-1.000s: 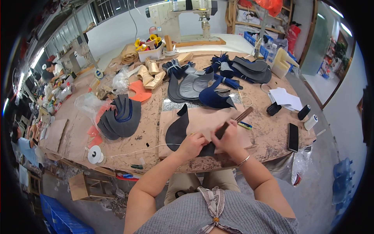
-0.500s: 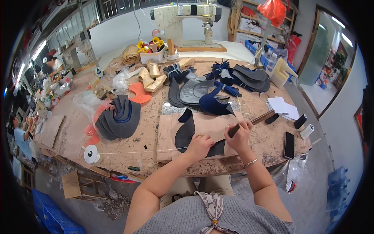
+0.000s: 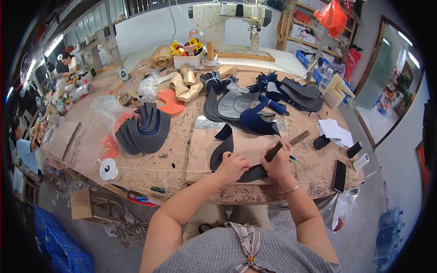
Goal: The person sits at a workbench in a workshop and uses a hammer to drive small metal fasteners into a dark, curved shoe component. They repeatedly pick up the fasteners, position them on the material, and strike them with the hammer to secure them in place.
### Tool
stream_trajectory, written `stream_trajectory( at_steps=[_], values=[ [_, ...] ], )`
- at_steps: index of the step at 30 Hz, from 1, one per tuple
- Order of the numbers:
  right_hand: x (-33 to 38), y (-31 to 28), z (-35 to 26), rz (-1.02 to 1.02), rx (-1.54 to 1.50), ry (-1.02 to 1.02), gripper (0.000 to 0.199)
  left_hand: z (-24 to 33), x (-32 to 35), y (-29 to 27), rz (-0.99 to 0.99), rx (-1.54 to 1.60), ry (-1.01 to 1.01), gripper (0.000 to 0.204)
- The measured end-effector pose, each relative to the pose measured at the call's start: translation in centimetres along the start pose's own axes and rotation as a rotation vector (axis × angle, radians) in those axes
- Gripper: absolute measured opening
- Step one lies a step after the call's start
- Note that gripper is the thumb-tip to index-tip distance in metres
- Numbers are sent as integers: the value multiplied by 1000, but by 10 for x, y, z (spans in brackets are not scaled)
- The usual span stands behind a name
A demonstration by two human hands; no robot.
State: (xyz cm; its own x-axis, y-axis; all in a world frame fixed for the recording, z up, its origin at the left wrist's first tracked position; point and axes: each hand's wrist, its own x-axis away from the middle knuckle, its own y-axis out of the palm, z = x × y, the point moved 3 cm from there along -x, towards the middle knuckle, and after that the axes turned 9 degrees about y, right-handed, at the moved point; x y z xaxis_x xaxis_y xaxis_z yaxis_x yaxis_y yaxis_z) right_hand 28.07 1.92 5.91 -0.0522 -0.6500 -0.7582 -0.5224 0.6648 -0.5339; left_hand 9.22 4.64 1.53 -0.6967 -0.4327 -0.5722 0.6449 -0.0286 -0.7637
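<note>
A dark grey curved shoe-upper piece [image 3: 220,152] lies on a tan board [image 3: 200,141], its top flap navy. My left hand [image 3: 233,166] presses on its lower part with bent fingers. From a white spool [image 3: 108,169] a thin white cord [image 3: 159,170] runs to the edge under that hand. My right hand [image 3: 278,166] is closed round a brown wooden-handled tool [image 3: 298,137] with a dark block-like end, and rests at the piece's right end. The fingers hide most of the tool's middle, so its exact kind is unclear.
Stacked grey pieces [image 3: 144,132] lie left, more grey and navy pieces [image 3: 236,103] behind the board. Right are white papers [image 3: 336,131], thread spools [image 3: 361,161] and a phone [image 3: 338,176]. A sewing machine [image 3: 227,27] stands at the back; people sit far left.
The dark end of the tool now stands steeper in my right hand. My left hand stays on the grey piece. The whole view has shifted slightly.
</note>
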Motion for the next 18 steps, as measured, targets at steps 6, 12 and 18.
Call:
stream_trajectory(
  at_steps=[6,12,18],
  values=[
    [3,8,-22,12,-53,-47,17,2,-1,-3,-40,-41,25,9],
    [-2,8,-30,89,37,-67,16,-2,0,-6,-28,-39,66,5],
    [-17,5,-15,91,120,-86,15,-2,4,-18,-35,-65,100,7]
  ],
)
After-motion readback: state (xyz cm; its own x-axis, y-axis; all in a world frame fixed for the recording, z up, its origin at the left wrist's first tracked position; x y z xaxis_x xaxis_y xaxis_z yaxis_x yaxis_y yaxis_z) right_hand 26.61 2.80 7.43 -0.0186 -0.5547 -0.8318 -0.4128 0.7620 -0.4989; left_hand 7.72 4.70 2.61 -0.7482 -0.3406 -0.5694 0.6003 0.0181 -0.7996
